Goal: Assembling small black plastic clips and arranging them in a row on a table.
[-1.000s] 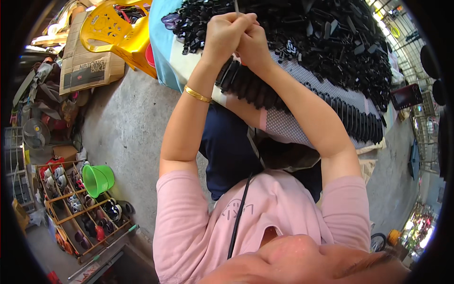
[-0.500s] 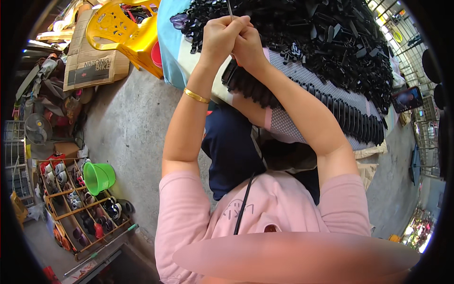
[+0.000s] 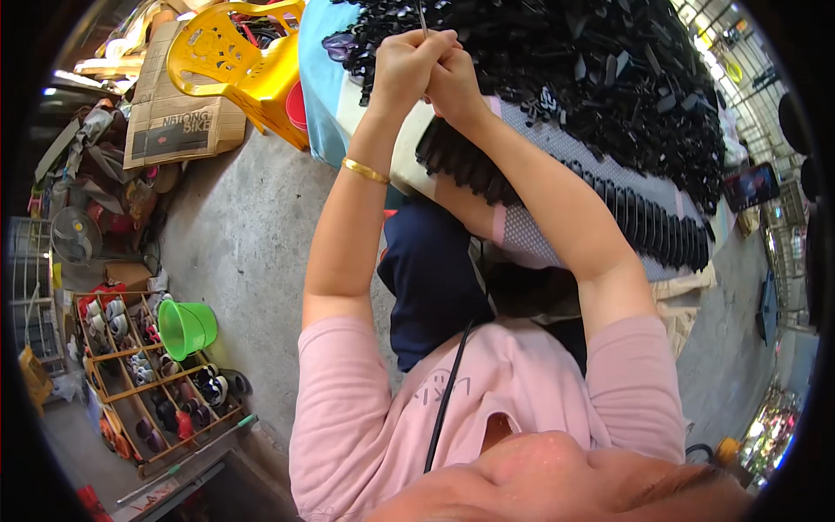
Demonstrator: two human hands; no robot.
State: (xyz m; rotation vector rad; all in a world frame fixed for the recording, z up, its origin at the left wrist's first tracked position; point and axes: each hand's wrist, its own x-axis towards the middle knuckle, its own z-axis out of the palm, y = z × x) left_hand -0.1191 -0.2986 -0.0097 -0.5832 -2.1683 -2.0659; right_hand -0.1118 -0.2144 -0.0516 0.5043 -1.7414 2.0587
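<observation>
Left hand (image 3: 402, 74) closed round a thin rod (image 3: 423, 16), over the black pieces (image 3: 600, 70); right hand (image 3: 456, 85) curled against the left—grip hidden. Rod probably light, stiff, smooth—hold at covered end.

Seems to be a table (image 3: 410, 165), draped in light-blue cloth (image 3: 320, 104) on the left and a pink-banded dotted cloth (image 3: 524, 233) on the right. Bears a broad heap of black parts (image 3: 600, 70), with a purplish piece (image 3: 337, 45) at its left edge. Carries, along the near edge, a row of slim black pieces (image 3: 648, 222), set side by side, partly hidden midway.
</observation>
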